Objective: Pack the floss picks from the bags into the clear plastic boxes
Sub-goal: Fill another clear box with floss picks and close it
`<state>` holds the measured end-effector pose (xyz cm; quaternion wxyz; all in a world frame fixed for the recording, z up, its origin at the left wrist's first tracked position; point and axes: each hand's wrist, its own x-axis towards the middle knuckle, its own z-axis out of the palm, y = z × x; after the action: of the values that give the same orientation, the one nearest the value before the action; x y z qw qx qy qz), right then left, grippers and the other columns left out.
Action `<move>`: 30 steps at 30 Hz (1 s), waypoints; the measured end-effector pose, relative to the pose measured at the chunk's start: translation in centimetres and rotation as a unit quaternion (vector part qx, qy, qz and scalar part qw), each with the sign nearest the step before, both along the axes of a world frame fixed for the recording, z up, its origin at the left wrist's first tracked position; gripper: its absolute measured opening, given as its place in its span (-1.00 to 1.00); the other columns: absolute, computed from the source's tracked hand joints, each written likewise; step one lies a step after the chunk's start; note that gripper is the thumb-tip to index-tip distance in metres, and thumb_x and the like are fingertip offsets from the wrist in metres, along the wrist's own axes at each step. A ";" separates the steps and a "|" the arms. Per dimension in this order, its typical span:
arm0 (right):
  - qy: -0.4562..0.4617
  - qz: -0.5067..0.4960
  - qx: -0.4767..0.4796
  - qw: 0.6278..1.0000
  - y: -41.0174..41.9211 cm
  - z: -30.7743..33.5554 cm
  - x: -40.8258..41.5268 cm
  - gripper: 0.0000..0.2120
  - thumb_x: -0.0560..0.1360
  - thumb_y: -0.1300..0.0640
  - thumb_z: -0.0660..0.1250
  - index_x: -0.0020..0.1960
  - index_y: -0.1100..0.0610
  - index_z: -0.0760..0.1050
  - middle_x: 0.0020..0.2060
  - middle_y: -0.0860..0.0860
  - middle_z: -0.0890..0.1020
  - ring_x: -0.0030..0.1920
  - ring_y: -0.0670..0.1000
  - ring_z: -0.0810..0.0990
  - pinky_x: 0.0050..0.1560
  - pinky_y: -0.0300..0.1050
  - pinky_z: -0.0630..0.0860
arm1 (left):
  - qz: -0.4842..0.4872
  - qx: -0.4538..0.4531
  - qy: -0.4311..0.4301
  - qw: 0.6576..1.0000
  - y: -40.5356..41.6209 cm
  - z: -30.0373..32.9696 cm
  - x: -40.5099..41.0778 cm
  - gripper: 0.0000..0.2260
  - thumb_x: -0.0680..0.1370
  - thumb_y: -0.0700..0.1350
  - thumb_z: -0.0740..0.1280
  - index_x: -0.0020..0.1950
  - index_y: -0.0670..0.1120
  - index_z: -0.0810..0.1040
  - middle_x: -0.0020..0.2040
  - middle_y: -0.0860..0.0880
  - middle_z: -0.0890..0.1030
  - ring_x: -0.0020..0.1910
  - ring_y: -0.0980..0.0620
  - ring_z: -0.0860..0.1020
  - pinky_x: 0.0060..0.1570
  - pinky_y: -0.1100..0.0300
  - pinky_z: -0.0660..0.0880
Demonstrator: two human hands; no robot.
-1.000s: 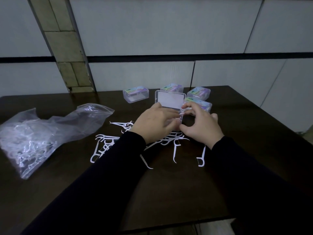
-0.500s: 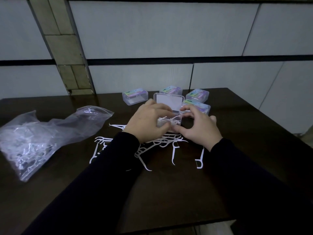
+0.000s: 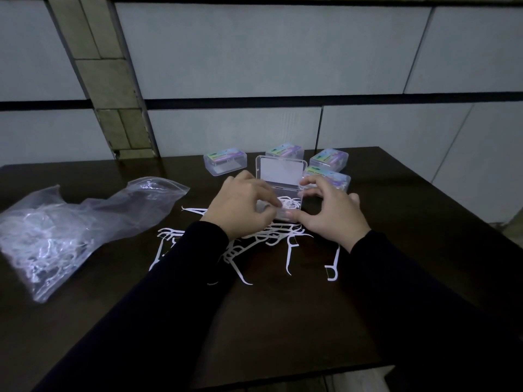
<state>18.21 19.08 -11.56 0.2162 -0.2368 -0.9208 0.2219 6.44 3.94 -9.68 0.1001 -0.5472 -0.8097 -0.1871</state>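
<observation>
A clear plastic box (image 3: 294,215) stands in the middle of the dark table with its lid (image 3: 281,171) raised. White floss picks (image 3: 290,203) lie inside it. My left hand (image 3: 243,205) is at the box's left side, its curled fingertips pinching the picks in the box. My right hand (image 3: 331,213) grips the box from the right, thumb on the front edge and forefinger at the back corner. Several loose floss picks (image 3: 288,257) lie scattered on the table under my wrists. A crumpled clear bag (image 3: 70,222) with more picks lies at the left.
Several closed clear boxes with coloured labels stand behind the open one: one at the left (image 3: 225,164), one behind the lid (image 3: 284,150), two at the right (image 3: 328,159). The table's right edge (image 3: 452,210) and near edge are close. A tiled wall rises behind.
My left hand has drawn back to the left off the box, so the picks inside now show. The right hand's grip on the box is the same.
</observation>
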 end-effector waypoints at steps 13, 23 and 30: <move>-0.077 -0.005 0.056 0.995 -1.5 3.0 2.5 -0.76 0.48 -0.05 0.34 0.09 -0.09 0.37 -0.04 -0.14 0.49 0.04 -0.09 0.49 0.13 -0.01 0.27 | 0.006 0.144 0.061 0.988 -0.5 -1.2 1.7 -0.82 0.53 -0.04 0.29 -0.01 0.01 0.68 -0.07 0.03 0.65 -0.16 0.06 0.43 -0.18 0.09 0.43; -0.332 0.007 0.089 0.939 -3.4 5.2 4.4 -0.39 0.43 0.03 0.32 0.45 -0.12 0.25 0.33 0.01 0.38 0.31 0.07 0.39 0.29 0.10 0.24 | 0.073 -0.102 0.066 0.990 -1.6 -1.1 5.0 -0.40 0.44 0.41 0.20 0.29 0.04 0.53 0.23 0.04 0.51 0.20 0.02 0.40 0.16 0.13 0.41; -0.379 -0.019 0.093 0.921 -3.1 5.1 4.3 -0.45 0.54 0.00 0.27 0.50 -0.09 0.21 0.40 0.04 0.34 0.35 0.10 0.37 0.30 0.09 0.26 | 0.021 -0.133 0.017 0.991 -3.4 -0.7 3.8 -0.59 0.57 0.20 0.21 0.37 0.10 0.47 0.31 0.06 0.47 0.24 0.01 0.36 0.23 0.15 0.32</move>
<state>22.55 15.96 -6.43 -0.1238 -0.2992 -0.9458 0.0253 10.26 0.54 -10.37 0.0445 -0.5417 -0.8367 -0.0666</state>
